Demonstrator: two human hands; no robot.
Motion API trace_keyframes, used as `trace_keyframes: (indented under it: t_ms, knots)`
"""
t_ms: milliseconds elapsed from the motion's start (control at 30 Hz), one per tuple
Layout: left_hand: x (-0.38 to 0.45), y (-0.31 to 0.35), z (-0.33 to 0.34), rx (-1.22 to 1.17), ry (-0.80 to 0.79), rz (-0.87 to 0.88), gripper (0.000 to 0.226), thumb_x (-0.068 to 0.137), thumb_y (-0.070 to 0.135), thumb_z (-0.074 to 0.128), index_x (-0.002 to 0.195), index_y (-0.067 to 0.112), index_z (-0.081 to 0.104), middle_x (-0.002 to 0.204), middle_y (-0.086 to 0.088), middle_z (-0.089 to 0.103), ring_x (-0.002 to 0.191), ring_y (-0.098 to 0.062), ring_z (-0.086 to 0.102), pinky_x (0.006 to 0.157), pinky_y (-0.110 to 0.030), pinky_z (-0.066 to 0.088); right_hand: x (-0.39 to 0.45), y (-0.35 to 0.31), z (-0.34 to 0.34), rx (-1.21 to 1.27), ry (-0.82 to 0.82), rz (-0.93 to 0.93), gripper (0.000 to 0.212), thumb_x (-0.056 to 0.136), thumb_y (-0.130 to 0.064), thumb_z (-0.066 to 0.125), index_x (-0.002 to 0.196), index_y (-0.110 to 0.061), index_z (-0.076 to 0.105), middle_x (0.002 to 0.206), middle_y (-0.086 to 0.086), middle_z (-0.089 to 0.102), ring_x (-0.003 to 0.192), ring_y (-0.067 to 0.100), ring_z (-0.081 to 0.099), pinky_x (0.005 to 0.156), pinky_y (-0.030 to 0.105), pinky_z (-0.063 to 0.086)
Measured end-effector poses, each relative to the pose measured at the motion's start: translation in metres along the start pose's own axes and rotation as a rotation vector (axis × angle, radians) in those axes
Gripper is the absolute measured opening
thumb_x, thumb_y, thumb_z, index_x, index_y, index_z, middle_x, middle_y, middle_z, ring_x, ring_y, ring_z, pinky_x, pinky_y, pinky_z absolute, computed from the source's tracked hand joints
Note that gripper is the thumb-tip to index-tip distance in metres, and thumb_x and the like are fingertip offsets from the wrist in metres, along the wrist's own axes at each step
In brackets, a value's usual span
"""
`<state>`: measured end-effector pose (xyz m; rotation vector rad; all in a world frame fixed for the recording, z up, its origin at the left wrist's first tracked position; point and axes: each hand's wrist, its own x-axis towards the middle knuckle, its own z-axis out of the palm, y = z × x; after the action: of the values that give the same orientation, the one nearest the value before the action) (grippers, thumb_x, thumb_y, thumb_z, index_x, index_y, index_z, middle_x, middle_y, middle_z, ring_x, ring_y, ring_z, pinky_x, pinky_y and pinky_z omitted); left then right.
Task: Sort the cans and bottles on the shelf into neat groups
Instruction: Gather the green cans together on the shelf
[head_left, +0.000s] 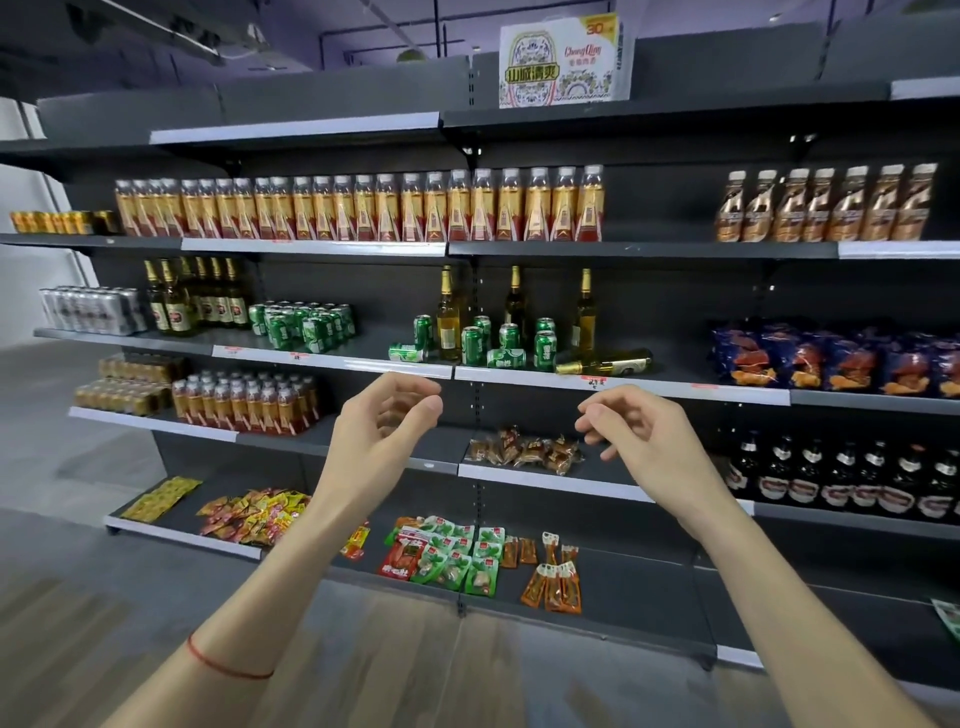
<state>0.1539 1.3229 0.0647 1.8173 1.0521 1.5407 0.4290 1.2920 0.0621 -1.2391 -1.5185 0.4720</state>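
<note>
At frame centre, nine green cans (472, 345) and four bottles (448, 317) are scattered on the shelf (519, 375). Nothing is held; left hand (382, 415) and right hand (636, 426) fingers are loosely curled.

Both hands (384, 421) (636, 428) raised, loosely curled

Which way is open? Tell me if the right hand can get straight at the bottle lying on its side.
Probably yes. The right hand, empty, hovers just below the lying bottle, which rests at the shelf's front edge with nothing before it; green cans stand only to its left.
</note>
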Motion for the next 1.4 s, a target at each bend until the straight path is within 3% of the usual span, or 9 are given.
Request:
trace_keyframes:
  t_ms: [167, 300, 500, 733, 900, 1100, 1267, 1400]
  knots:
    - [0.057, -0.056, 0.004, -0.043, 0.006, -0.005, 0.03, 0.084, 0.051, 0.067, 0.101, 0.027, 0.074, 0.094, -0.002, 0.078, 0.093, -0.022, 0.074, 0.086, -0.051, 0.059, 0.058, 0.036, 0.029, -0.008, -0.009, 0.016, 0.012, 0.1, -0.025, 0.06, 0.099, -0.025, 0.072, 0.09, -0.01, 0.077, 0.087, 0.009, 0.072, 0.079, 0.032, 0.059]
    - [0.105, -0.109, 0.004, -0.08, -0.007, -0.017, 0.021, 0.088, 0.041, 0.068, 0.101, 0.025, 0.074, 0.093, -0.001, 0.078, 0.093, -0.021, 0.074, 0.085, -0.048, 0.058, 0.109, 0.06, 0.059, -0.019, -0.002, 0.035, 0.012, 0.1, -0.024, 0.061, 0.099, -0.025, 0.073, 0.089, -0.008, 0.077, 0.086, 0.007, 0.072, 0.074, 0.027, 0.057]
    - [0.187, -0.179, -0.004, -0.14, -0.037, -0.054, 0.03, 0.083, 0.048, 0.067, 0.099, 0.023, 0.075, 0.091, -0.003, 0.078, 0.09, -0.022, 0.075, 0.079, -0.041, 0.058, 0.19, 0.089, 0.103, -0.045, 0.007, 0.061, 0.011, 0.1, -0.025, 0.061, 0.102, -0.024, 0.072, 0.092, -0.009, 0.078, 0.088, 0.008, 0.072, 0.079, 0.031, 0.059]
    - [0.277, -0.239, 0.005, -0.175, -0.096, -0.061, 0.022, 0.089, 0.036, 0.066, 0.1, 0.019, 0.074, 0.093, -0.006, 0.077, 0.09, -0.024, 0.074, 0.077, -0.037, 0.057, 0.259, 0.126, 0.139, -0.05, 0.048, 0.116, 0.01, 0.1, -0.024, 0.061, 0.104, -0.023, 0.071, 0.093, -0.01, 0.077, 0.089, 0.008, 0.072, 0.078, 0.029, 0.06]
    - [0.318, -0.277, 0.026, -0.219, -0.129, -0.07, 0.034, 0.083, 0.047, 0.068, 0.101, 0.019, 0.074, 0.094, -0.005, 0.077, 0.09, -0.021, 0.075, 0.075, -0.028, 0.057, 0.301, 0.159, 0.146, -0.054, 0.065, 0.163, 0.01, 0.1, -0.023, 0.062, 0.101, -0.023, 0.071, 0.092, -0.009, 0.077, 0.088, 0.01, 0.072, 0.079, 0.032, 0.059]
    - [0.371, -0.318, 0.06, -0.214, -0.142, -0.087, 0.037, 0.08, 0.052, 0.067, 0.1, 0.021, 0.075, 0.093, -0.004, 0.077, 0.09, -0.021, 0.074, 0.074, -0.03, 0.058, 0.362, 0.21, 0.151, -0.044, 0.036, 0.164, 0.011, 0.101, -0.021, 0.061, 0.1, -0.026, 0.071, 0.092, -0.008, 0.076, 0.088, 0.008, 0.071, 0.076, 0.026, 0.057]
    - [0.425, -0.337, 0.091, -0.175, -0.144, -0.091, 0.012, 0.096, 0.028, 0.069, 0.101, 0.019, 0.074, 0.092, -0.006, 0.077, 0.09, -0.022, 0.074, 0.077, -0.032, 0.057, 0.428, 0.249, 0.153, -0.026, 0.0, 0.135, 0.01, 0.099, -0.023, 0.063, 0.099, -0.028, 0.071, 0.094, -0.006, 0.076, 0.09, 0.01, 0.07, 0.08, 0.029, 0.057]
    - [0.462, -0.354, 0.114, -0.163, -0.138, -0.081, 0.012, 0.095, 0.027, 0.067, 0.099, 0.017, 0.073, 0.089, -0.013, 0.075, 0.088, -0.036, 0.069, 0.076, -0.044, 0.056, 0.48, 0.278, 0.153, -0.025, -0.059, 0.12, 0.009, 0.099, -0.025, 0.064, 0.098, -0.028, 0.072, 0.096, -0.007, 0.075, 0.095, 0.012, 0.069, 0.084, 0.03, 0.057]
